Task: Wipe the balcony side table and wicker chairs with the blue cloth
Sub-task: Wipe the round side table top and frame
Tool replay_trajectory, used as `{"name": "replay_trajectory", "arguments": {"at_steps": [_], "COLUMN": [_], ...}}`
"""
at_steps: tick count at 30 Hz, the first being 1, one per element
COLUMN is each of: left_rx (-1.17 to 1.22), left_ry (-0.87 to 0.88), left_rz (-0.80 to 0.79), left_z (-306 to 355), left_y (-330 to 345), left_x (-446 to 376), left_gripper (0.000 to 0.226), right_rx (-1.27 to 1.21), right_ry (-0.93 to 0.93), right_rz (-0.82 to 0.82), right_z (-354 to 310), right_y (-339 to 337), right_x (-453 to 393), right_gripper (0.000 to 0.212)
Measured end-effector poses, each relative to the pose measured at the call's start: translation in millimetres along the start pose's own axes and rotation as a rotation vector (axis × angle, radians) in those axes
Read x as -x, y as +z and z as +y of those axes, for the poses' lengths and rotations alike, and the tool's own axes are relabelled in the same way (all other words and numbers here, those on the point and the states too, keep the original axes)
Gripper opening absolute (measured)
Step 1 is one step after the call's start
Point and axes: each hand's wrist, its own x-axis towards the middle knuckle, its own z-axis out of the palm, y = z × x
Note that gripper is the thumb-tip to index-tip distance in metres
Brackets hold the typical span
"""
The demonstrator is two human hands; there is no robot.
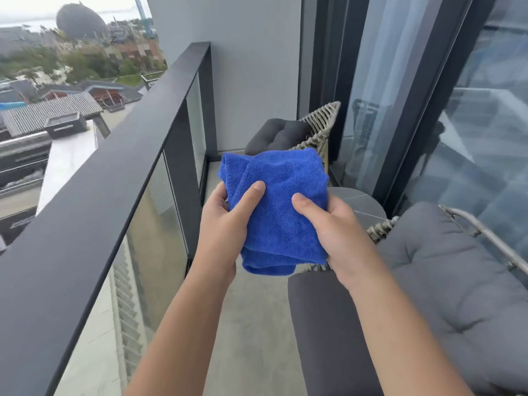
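two hands hold the folded blue cloth (pixel 281 207) in the air over the balcony floor: the left hand (pixel 225 221) pinches its left edge, thumb on top, and the right hand (pixel 334 232) grips its right side the same way. just right of them sits the near wicker chair (pixel 381 228) with a grey cushion (pixel 445 270). beyond it the round side table (pixel 357 202) shows, then the far wicker chair (pixel 317 124). a dark railing (pixel 120 167) runs along the left.
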Motion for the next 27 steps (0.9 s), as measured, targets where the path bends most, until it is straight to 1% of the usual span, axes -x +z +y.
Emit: {"name": "replay_trajectory", "arguments": {"at_steps": [2,3,5,6,9,11,13,16,19,21,24,27], "left_rx": [-0.008,-0.021,-0.046,-0.054,-0.049,-0.033,-0.012,-0.007,-0.032,-0.043,-0.034,-0.034], "left_ry": [0.024,0.029,0.03,0.024,-0.003,-0.011,-0.02,-0.045,-0.085,-0.121,-0.171,-0.211], "left_rz": [-0.017,-0.02,-0.023,-0.027,-0.034,-0.04,-0.04,-0.037,-0.012,-0.005,0.01,-0.005], "left_z": [0,-1,-5,-8,-15,-18,-20,-25,-31,-32,-32,-33], "left_y": [-2,-3,-4,-4,-4,-5,-6,-6,-4,1,11,22], "left_x": [-23,-34,-52,-60,-86,-108,-133,-173,-220,-252,-293,-322], "left_gripper": [0.025,0.025,0.024,0.024,0.025,0.029,0.027,0.026,0.031,0.037,0.033,0.034], "right_rx": [0.057,0.077,0.11,0.121,0.121,0.066,-0.022,-0.102,-0.136,-0.163,-0.172,-0.181], "right_ry": [-0.062,-0.082,-0.076,-0.047,0.071,0.128,0.151,0.112,0.071,0.062,0.036,0.01], "right_rz": [0.087,0.144,0.23,0.234,0.125,0.038,-0.009,0.009,-0.007,-0.034,-0.052,-0.049], "right_z": [2,3,6,8,10,9,10,11,7,1,-5,-9], "right_y": [8,11,10,9,6,9,15,22,27,29,30,25], "right_x": [-22,-33,-50,-59,-86,-107,-132,-175,-227,-263,-306,-334], "right_gripper": [0.019,0.023,0.032,0.035,0.038,0.037,0.036,0.026,0.016,0.017,0.019,0.024]}}
